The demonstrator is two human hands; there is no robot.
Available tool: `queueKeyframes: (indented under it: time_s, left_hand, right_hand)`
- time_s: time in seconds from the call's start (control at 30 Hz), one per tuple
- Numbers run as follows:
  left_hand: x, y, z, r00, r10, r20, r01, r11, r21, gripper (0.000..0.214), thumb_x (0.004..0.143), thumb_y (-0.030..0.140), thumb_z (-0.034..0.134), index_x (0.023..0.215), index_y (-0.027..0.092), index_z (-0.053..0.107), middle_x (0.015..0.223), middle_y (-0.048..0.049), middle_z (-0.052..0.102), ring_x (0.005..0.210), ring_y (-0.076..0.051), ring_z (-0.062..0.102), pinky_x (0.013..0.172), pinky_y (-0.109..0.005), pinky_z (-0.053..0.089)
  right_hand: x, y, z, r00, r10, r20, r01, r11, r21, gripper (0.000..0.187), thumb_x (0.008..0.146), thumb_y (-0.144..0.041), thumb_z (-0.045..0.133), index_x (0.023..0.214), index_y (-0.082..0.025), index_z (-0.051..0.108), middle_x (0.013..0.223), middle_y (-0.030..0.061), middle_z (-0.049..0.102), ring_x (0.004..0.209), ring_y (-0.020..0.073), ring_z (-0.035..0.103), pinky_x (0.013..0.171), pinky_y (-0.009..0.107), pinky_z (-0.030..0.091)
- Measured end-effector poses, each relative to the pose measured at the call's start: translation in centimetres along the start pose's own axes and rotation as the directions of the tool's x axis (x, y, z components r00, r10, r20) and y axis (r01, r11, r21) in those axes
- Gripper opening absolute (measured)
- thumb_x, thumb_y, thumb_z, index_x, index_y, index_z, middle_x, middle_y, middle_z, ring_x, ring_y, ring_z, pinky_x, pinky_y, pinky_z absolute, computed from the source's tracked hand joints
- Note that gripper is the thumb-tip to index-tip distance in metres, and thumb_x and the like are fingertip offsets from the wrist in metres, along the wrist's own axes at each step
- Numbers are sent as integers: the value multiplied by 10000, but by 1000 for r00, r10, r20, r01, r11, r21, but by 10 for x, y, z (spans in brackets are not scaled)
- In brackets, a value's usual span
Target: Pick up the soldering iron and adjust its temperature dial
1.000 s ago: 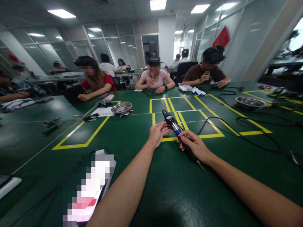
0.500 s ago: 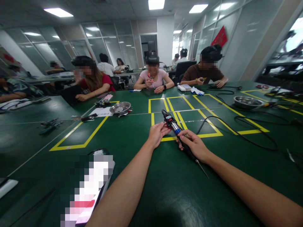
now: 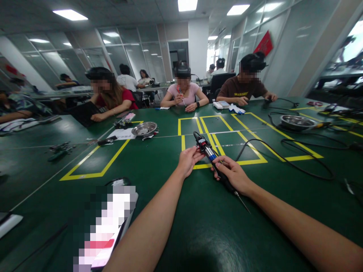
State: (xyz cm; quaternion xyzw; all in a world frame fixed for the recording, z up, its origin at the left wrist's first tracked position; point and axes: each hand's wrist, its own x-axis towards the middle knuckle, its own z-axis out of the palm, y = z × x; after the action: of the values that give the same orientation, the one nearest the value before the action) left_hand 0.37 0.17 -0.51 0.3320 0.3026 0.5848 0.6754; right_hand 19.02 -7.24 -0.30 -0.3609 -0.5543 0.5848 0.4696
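An electric screwdriver with a black body, a silver and blue band and a red patch near its far end lies slantwise in front of me. My right hand is wrapped round its dark grip. A long thin bit points back toward me from the near end. At the far end, my left hand pinches the tool's side with thumb and fingertips. The contact under those fingers is partly hidden.
Yellow tape outlines mark the green table. A glowing pixelated screen lies beside my left forearm. Metal bowls stand left and right. Black cable loops across the right. Several people sit around.
My hands and the screwdriver hold the same position. Across the table at right, the person in brown has shifted both hands, and the cable near them has moved right.
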Motion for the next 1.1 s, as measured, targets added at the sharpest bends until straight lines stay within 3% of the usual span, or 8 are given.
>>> queueKeyframes:
  time_s: [0.43, 1.1]
  left_hand:
    - [0, 0, -1, 998, -31, 47, 31, 1000, -1, 157, 935, 149, 520, 969, 40, 629, 986, -203, 718, 923, -247, 716, 988, -499, 492]
    - [1, -1, -3, 999, -41, 29, 40, 999, 2, 165, 930, 185, 551, 980, 47, 625, 1003, -204, 716, 934, -245, 712, 981, -485, 498]
  right_hand:
    - [-1, -5, 2, 1000, 17, -14, -17, 1000, -6, 286, 863, -438, 649, 1037, -231, 558, 840, 8, 657, 660, 127, 615, 640, 299, 523]
    - [-1, -5, 0, 1000, 13, 27, -13, 1000, 2, 274, 864, -442, 649, 1020, -232, 567, 863, 17, 658, 675, 134, 613, 608, 290, 508]
